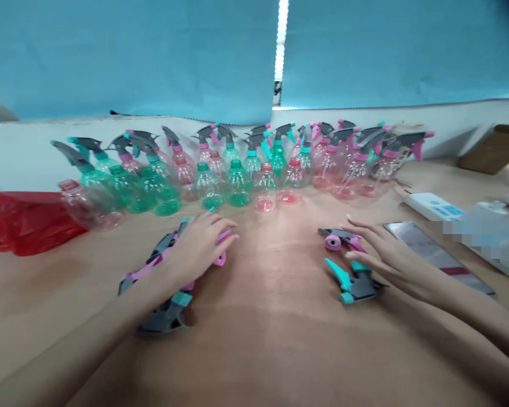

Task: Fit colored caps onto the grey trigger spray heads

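My left hand [203,240] lies over a loose pile of trigger spray heads, fingers stretched out and palm down. A grey and teal spray head [165,314] sits below its wrist; whether the palm touches the heads underneath is hidden. On the other side, my right hand [382,251] has its thumb and fingers apart beside a grey and pink spray head [341,238]. Just below that lies a grey and teal spray head [359,285]. Beyond both hands, uncapped bottles such as a green bottle [238,183] and a pink bottle [266,189] stand in a row.
Behind them, several bottles wear sprayers, such as a clear pink one [348,175]. A pink bottle [91,206] leans by a red plastic bag [29,223]. At right are a phone [432,251], a white box [435,206] and a brown box [492,148]. A blue curtain [131,56] hangs behind.
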{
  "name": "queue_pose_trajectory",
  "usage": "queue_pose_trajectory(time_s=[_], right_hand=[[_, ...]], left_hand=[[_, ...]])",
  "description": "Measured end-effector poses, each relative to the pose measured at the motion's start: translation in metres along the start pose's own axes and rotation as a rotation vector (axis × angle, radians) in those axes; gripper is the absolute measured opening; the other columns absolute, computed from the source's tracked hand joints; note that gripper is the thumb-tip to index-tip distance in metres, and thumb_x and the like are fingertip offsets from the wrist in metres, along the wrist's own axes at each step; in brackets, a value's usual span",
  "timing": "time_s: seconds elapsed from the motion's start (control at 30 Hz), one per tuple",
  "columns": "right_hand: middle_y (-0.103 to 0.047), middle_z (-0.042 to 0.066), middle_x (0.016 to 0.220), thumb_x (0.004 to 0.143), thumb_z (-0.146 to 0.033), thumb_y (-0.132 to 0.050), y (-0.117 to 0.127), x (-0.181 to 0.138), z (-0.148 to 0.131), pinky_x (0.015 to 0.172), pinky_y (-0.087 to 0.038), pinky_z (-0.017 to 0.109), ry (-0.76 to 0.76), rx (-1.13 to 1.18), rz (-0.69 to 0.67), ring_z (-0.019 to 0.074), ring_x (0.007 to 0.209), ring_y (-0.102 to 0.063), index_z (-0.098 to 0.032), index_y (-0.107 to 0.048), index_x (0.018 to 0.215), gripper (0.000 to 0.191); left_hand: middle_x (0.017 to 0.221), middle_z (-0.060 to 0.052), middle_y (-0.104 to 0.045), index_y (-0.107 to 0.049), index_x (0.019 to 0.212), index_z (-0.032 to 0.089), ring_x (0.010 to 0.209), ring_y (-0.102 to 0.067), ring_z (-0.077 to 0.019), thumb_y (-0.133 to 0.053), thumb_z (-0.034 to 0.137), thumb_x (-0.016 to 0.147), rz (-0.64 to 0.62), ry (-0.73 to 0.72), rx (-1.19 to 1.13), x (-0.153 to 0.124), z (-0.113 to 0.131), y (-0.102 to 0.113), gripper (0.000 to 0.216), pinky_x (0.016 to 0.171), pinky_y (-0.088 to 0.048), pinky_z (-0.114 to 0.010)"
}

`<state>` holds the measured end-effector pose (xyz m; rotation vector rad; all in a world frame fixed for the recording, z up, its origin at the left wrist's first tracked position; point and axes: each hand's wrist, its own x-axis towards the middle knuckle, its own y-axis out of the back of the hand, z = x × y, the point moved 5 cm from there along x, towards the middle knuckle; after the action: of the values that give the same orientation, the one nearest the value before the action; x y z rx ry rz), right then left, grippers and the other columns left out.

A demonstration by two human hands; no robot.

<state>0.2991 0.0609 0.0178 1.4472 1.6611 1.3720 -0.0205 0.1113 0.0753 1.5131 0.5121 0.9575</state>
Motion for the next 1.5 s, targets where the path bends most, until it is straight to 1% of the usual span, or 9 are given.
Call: queue_pose_trajectory(time_s=[0.13, 0.23, 0.4, 0.57, 0.7, 0.83, 1.03, 1.27, 1.5], right_hand=[[-0.043, 0.012, 0.141, 0.091, -0.044, -0.042, 0.01, 0.001, 0.001, 0.102, -0.039, 0.049, 0.047, -0.028, 0.007, 0.0301, 0.129, -0.042, -0.025, -0.044, 0.131, 0.044], [-0.043, 0.016, 0.14, 0.088, -0.049, -0.048, 0.011, -0.009, -0.005, 0.102, -0.039, 0.049, 0.046, -0.041, 0.021, 0.0306, 0.128, -0.043, -0.02, -0.05, 0.125, 0.047], [-0.054, 0.014, 0.13, 0.079, -0.046, -0.063, 0.001, -0.034, -0.033, 0.094, -0.045, 0.051, 0.153, -0.056, 0.065, 0.0315, 0.12, -0.05, -0.022, -0.057, 0.113, 0.043], [-0.057, 0.013, 0.125, 0.081, -0.038, -0.062, -0.01, -0.045, -0.04, 0.087, -0.05, 0.049, 0.131, -0.076, 0.05, 0.0298, 0.114, -0.055, -0.022, -0.058, 0.106, 0.029], [-0.055, 0.013, 0.127, 0.084, -0.034, -0.059, -0.014, -0.044, -0.033, 0.089, -0.05, 0.046, 0.188, -0.055, 0.07, 0.0275, 0.117, -0.053, -0.021, -0.057, 0.108, 0.026], [-0.057, 0.014, 0.125, 0.084, -0.033, -0.059, -0.016, -0.032, -0.022, 0.089, -0.049, 0.046, 0.212, -0.046, 0.08, 0.028, 0.116, -0.053, -0.02, -0.059, 0.104, 0.023], [-0.062, 0.012, 0.111, 0.085, -0.037, -0.059, -0.015, -0.002, -0.034, 0.084, -0.05, 0.043, 0.242, -0.022, 0.052, 0.0255, 0.102, -0.058, -0.017, -0.059, 0.102, 0.026], [-0.061, 0.012, 0.104, 0.088, -0.043, -0.053, -0.034, 0.026, -0.07, 0.075, -0.049, 0.034, 0.176, -0.02, 0.013, 0.0223, 0.094, -0.058, -0.016, -0.061, 0.096, 0.029], [-0.064, 0.011, 0.09, 0.086, -0.045, -0.053, -0.04, 0.06, -0.065, 0.057, -0.042, 0.029, -0.097, -0.092, 0.005, 0.0208, 0.073, -0.062, -0.015, -0.062, 0.087, 0.032]], left_hand=[[0.1, -0.006, -0.065, -0.063, 0.103, 0.018, 0.092, -0.059, -0.0203, -0.042, 0.021, 0.095, -0.083, -0.361, -0.04, 0.03, 0.072, -0.021, 0.023, 0.078, -0.045, -0.032], [0.103, -0.008, -0.064, -0.062, 0.109, 0.017, 0.093, -0.058, -0.0211, -0.048, 0.014, 0.091, -0.113, -0.487, -0.04, 0.061, 0.106, -0.047, 0.023, 0.079, -0.045, -0.032], [0.121, -0.012, -0.055, -0.054, 0.125, 0.025, 0.108, -0.051, -0.0255, -0.049, 0.013, 0.09, -0.121, -0.658, -0.014, 0.107, 0.136, -0.081, 0.037, 0.085, -0.041, -0.037], [0.112, -0.012, -0.06, -0.066, 0.103, 0.021, 0.102, -0.052, -0.0238, -0.053, 0.017, 0.09, -0.143, -0.749, -0.006, 0.119, 0.146, -0.091, 0.019, 0.087, -0.039, -0.035], [0.104, -0.012, -0.062, -0.066, 0.098, 0.015, 0.097, -0.053, -0.0234, -0.053, 0.014, 0.088, -0.129, -0.701, -0.032, 0.111, 0.13, -0.083, 0.016, 0.084, -0.039, -0.035], [0.099, -0.009, -0.063, -0.064, 0.095, 0.015, 0.094, -0.054, -0.024, -0.063, 0.03, 0.083, -0.081, -0.573, -0.111, 0.086, 0.109, -0.059, 0.019, 0.084, -0.041, -0.037], [0.098, -0.003, -0.063, -0.06, 0.096, 0.019, 0.093, -0.057, -0.0208, -0.062, 0.027, 0.082, 0.052, -0.179, -0.419, 0.024, 0.093, -0.025, 0.016, 0.081, -0.045, -0.032], [0.097, 0.0, -0.062, -0.057, 0.102, 0.022, 0.088, -0.061, -0.0161, -0.063, 0.021, 0.083, 0.202, 0.071, -0.679, -0.026, 0.074, -0.037, 0.02, 0.078, -0.048, -0.028], [0.092, 0.001, -0.061, -0.056, 0.101, 0.023, 0.082, -0.058, -0.0122, -0.068, 0.022, 0.081, 0.312, 0.08, -0.75, -0.038, 0.068, -0.042, 0.023, 0.073, -0.05, -0.022]])
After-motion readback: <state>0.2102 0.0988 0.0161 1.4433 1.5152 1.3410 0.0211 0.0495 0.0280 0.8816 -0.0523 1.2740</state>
